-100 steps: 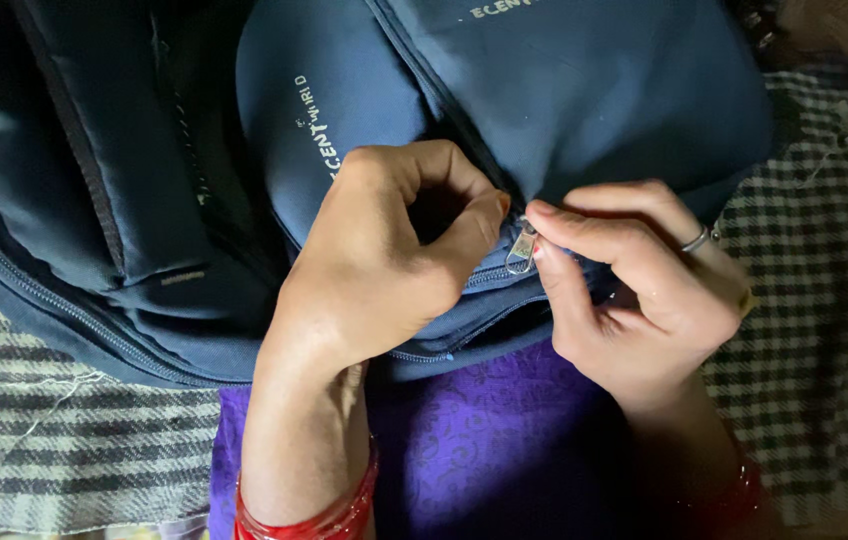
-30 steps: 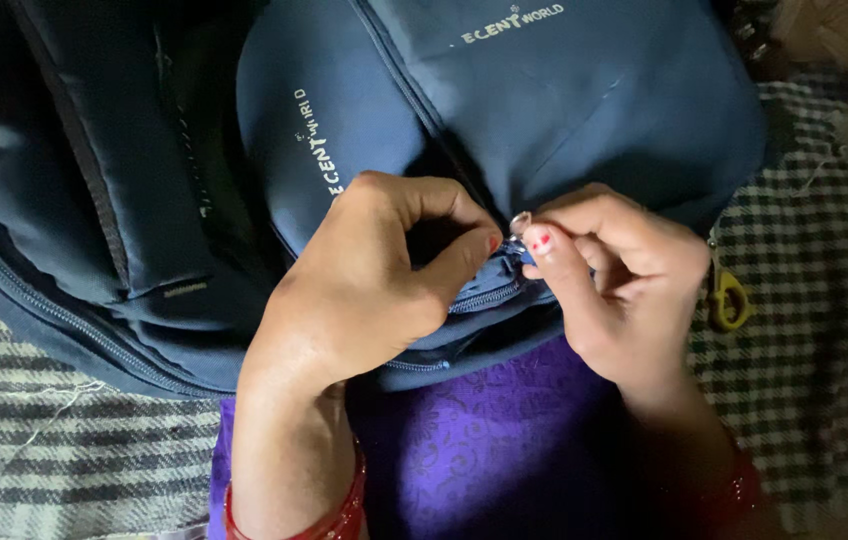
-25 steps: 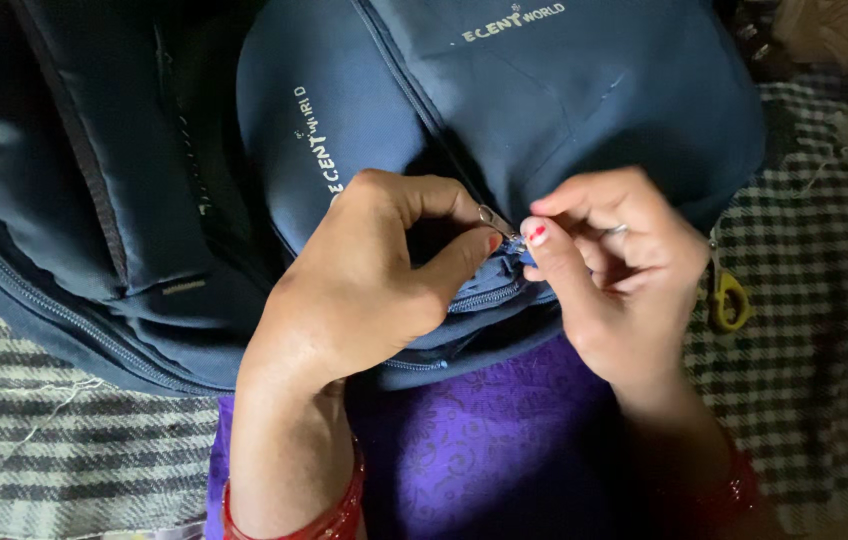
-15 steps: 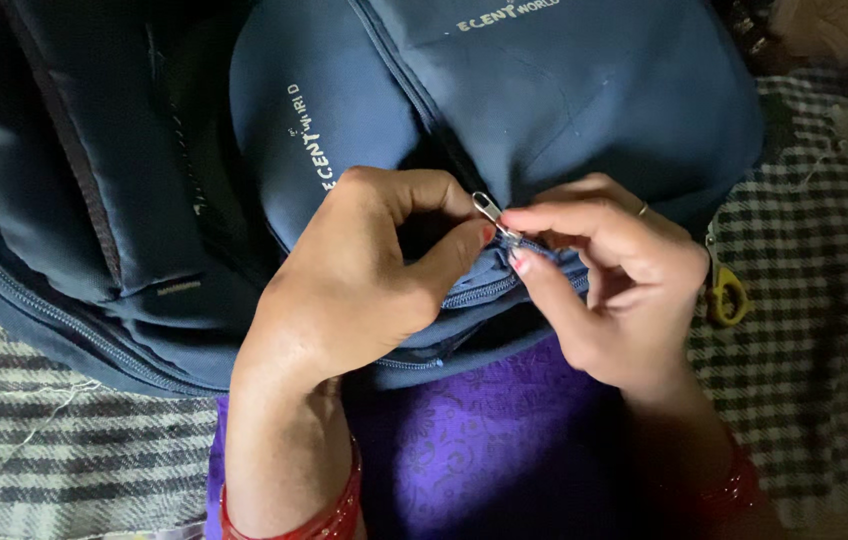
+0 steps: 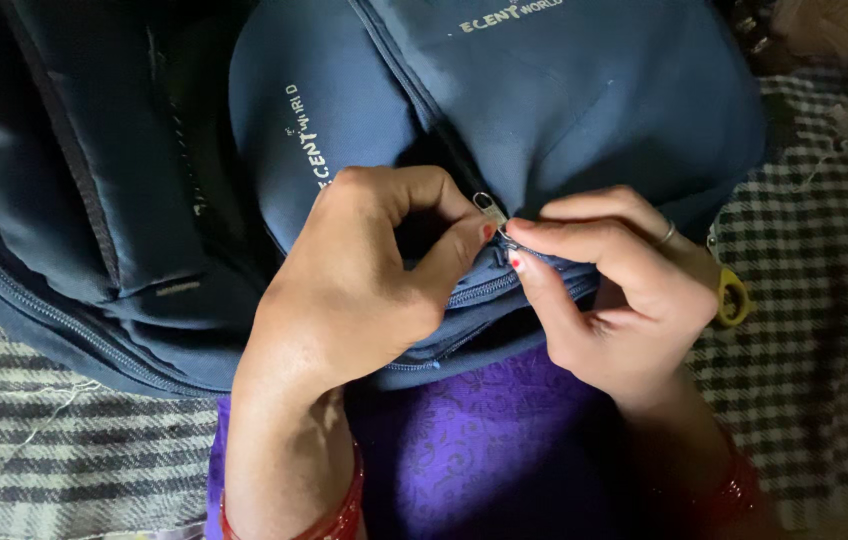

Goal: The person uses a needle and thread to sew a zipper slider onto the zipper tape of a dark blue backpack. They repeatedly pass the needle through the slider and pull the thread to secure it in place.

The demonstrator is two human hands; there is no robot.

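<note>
Small metal zipper pull is seen at the lower edge of the blue backpack, which lies across the lap on purple cloth. Pull judged light, stiff, slippery; best taken by its flat tab. Left hand is curled, pinching fabric beside it. Right hand is pinched at the slider. Yellow-handled object is noted beneath the right hand.

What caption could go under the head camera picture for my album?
Two hands, left hand and right hand, pinch the metal zipper pull on a dark blue backpack.
</note>
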